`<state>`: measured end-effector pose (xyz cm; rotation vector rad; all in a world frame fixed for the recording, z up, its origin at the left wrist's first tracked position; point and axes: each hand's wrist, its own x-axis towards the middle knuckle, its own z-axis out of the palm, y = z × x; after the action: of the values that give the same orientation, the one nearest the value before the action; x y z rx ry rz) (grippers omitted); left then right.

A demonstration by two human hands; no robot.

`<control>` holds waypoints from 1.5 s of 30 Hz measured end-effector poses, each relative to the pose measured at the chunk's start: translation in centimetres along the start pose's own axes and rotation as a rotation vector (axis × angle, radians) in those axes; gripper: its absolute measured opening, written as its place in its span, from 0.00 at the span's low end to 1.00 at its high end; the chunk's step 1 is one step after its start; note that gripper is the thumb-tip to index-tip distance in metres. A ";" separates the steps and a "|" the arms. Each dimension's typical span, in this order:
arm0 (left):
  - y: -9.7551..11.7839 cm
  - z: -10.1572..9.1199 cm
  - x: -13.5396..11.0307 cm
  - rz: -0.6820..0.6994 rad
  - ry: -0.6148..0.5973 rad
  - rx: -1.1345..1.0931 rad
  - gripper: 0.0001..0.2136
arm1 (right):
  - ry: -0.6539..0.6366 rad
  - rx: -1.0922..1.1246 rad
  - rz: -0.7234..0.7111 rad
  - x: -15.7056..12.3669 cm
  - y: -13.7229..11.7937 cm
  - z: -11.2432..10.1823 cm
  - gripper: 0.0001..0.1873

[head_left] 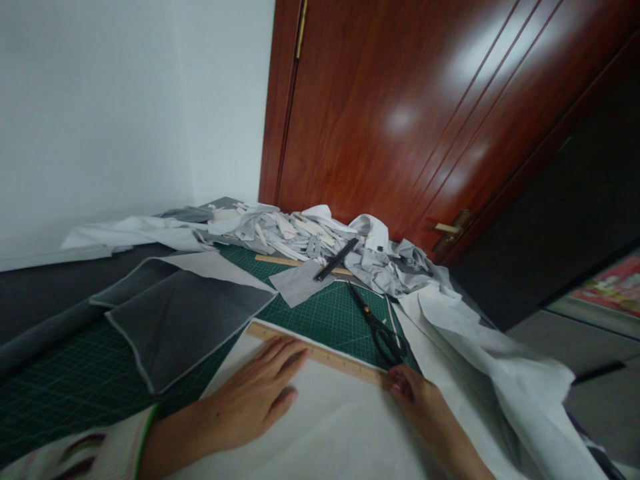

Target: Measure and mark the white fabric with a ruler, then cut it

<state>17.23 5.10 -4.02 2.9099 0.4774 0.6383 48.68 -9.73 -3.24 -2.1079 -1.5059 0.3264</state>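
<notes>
Red-brown door (400, 100), glossy lacquer w/ grooved lines, fills the back beside a plain white wall (100, 100). Below, a green gridded mat (340, 313), smooth & flat, lies under everything. White cloth (325, 427), matte and soft, is spread over the near part of the mat, its spare length rumpled off to the right. Grey cloth (185, 327), felt-like w/ pale edges, lies flat to the left, one corner folded. A heap of scraps (300, 230), grey & white strips, sits at the far edge of the mat. Left hand (255, 393) is spread flat, palm down on the white cloth, fingertips touching the ruler (330, 357). Right hand (420, 400) is at the ruler's right end w/ fingers curled; can't tell if it pinches the end or just presses it. The ruler is a thin, straight wooden strip, lying slantwise along the white cloth's far edge. Step in hand, as I judge it: lining up & steadying the ruler on the cloth. A mark or cut along it would call for firm even pressure from the left hand so the strip doesn't skid on soft fabric, & a free right hand. Black scissors (380, 327), long narrow blades, lie on the mat just beyond the right hand, handles near it. A black bar (336, 260) rests over a small grey patch (300, 283) further back
</notes>
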 end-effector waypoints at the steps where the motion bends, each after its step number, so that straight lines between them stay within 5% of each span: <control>1: 0.0 0.0 0.0 -0.002 0.001 -0.002 0.28 | -0.011 0.007 0.008 0.0 0.0 -0.2 0.15; 16: -0.2 0.2 -0.1 0.018 0.017 0.017 0.28 | -0.040 0.019 0.036 -0.2 0.8 -1.9 0.13; 45: -0.2 0.3 0.0 0.031 0.025 0.079 0.27 | -0.064 0.030 0.037 -0.2 1.1 -1.9 0.17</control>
<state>17.29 5.28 -4.32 2.9924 0.4723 0.6764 50.41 -10.71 -2.23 -2.1229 -1.4896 0.4311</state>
